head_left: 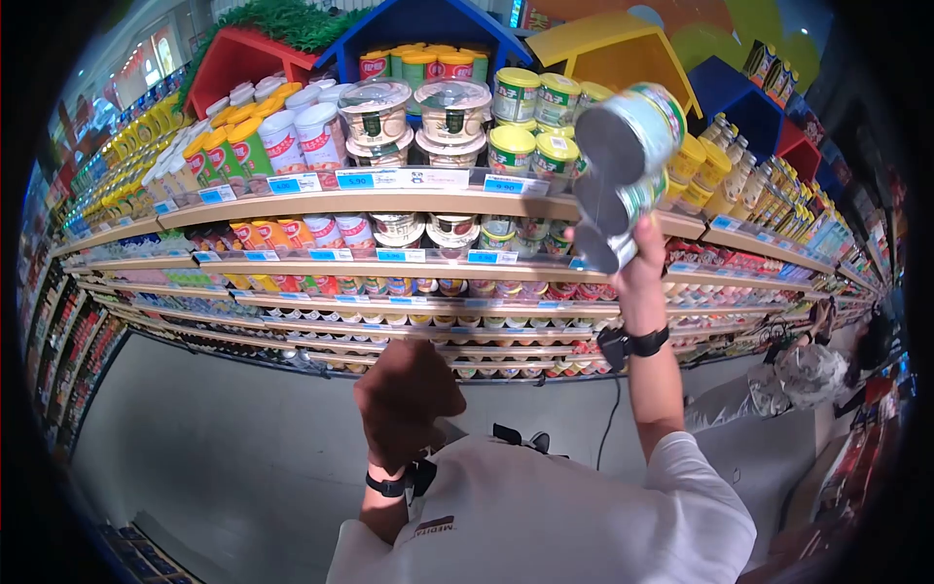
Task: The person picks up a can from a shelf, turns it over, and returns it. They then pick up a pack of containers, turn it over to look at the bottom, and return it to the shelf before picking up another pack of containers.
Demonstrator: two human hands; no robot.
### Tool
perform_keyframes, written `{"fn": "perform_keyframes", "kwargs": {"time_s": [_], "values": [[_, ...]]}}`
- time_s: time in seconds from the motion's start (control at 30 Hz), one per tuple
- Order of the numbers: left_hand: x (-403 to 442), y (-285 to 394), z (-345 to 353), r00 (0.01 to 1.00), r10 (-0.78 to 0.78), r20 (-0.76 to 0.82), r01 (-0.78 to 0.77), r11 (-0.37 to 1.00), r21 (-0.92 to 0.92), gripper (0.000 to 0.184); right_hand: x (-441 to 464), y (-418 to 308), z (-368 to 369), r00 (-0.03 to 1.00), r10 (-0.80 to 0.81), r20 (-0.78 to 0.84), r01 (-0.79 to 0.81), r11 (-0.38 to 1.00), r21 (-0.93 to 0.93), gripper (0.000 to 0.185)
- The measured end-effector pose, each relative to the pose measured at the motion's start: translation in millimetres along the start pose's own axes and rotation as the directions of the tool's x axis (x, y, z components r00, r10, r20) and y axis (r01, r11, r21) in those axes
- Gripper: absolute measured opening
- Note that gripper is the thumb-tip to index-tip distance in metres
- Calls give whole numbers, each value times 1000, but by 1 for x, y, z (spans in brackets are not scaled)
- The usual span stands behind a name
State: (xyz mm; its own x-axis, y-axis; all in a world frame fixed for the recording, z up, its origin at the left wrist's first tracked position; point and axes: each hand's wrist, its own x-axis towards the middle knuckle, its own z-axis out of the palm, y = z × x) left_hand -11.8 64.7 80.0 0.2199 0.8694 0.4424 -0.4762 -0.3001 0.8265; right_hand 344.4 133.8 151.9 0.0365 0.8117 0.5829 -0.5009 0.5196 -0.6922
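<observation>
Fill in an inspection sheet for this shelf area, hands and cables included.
Surface: upper shelf crowded with tubs and cans; price labels along its front edge.
Job's things: stack of cans, tilted, raised before the shelf.
Clutter: nothing seen loose on the visible floor.
Hands: right hand grips the stack; left hand hovers lower, nothing seen in it, fingers blurred.
Cables: thin dark cable below the right wrist; ends unclear.
Surroundings: yellow house-shaped display above; apparently another person at right.

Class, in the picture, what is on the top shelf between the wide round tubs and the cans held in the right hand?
Yellow-lidded cans with green labels; the head view shows them between the tubs and the held cans.
</observation>
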Motion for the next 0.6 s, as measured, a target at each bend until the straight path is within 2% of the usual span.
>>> {"fn": "perform_keyframes", "kwargs": {"time_s": [0.07, 0.13, 0.23, 0.33, 0.4, 0.5, 0.53, 0.6], "values": [[19, 3, -12, 967, 150, 204, -220, 896, 385, 35, -32, 26, 11, 998, 57, -3, -56, 992, 116, 90], [34, 6, -16, 924, 209, 320, -362, 746, 558, 39, -62, 48, 20, 992, 129, 2, -127, 977, 169, 97], [55, 8, -10, 909, 275, 314, -416, 654, 632, 42, -84, 57, 62, 978, 195, -77, -189, 979, 80, 102], [64, 9, -8, 890, 335, 309, -452, 558, 696, 44, -90, 59, 105, 974, 185, -132, -187, 982, -9, 97], [63, 7, -8, 887, 374, 270, -445, 537, 717, 43, -97, 69, 108, 978, 55, -200, -99, 970, -221, 75], [55, -2, -8, 884, 457, 102, -385, 585, 714, 41, -113, 79, 130, 975, 32, -220, -144, 845, -516, 73], [49, -8, -7, 875, 484, 14, -354, 620, 700, 40, -117, 86, 136, 984, -82, -157, -44, 746, -664, 75], [39, -13, -7, 854, 497, -152, -303, 714, 632, 40, -123, 101, 146, 964, -265, 19, 141, 452, -881, 77]]}}
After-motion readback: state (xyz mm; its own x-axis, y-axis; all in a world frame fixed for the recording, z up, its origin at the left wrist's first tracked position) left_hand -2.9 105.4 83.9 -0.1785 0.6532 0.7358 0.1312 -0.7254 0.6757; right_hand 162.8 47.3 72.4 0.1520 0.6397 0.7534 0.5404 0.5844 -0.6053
